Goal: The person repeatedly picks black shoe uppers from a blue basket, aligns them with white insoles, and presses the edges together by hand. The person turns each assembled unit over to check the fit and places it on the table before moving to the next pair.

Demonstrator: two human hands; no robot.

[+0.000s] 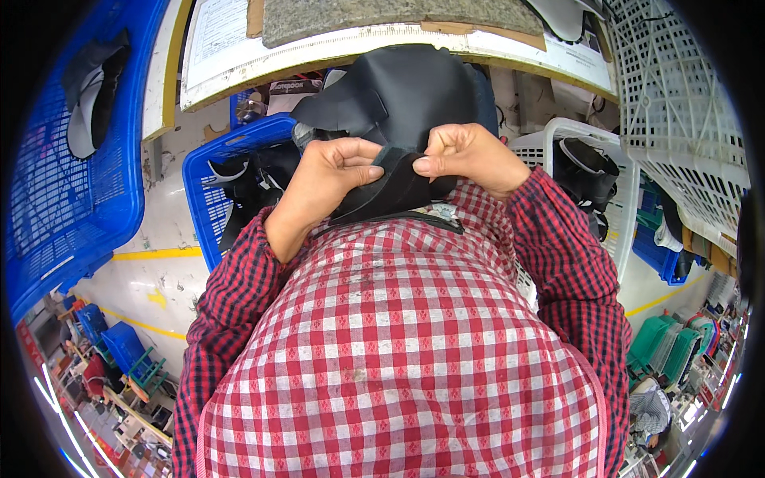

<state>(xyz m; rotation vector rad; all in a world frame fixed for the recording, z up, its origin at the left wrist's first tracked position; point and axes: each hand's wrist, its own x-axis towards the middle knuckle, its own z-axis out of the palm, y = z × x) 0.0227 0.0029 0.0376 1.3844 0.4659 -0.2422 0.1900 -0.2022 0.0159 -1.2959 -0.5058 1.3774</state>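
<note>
Both hands pinch the edge of a black leather-like piece (398,187) that lies over my lap. My left hand (339,171) has thumb and fingers closed on its dark greenish edge strip. Close beside it, my right hand (466,155) grips the same edge between thumb and forefinger. The part between the hands is bent up and shows a dark underside. A larger smooth black sheet (426,84) spreads beyond my hands toward the table; whether it is joined to the gripped piece I cannot tell. A thin dark strip (406,217) rests against my red checked apron (398,319).
A blue basket (191,171) with black and white pieces stands left, a white basket (625,171) right. The worktable (351,46) with a stone slab (398,17) lies ahead. A large blue crate (76,215) rises far left, stacked white crates (677,103) far right.
</note>
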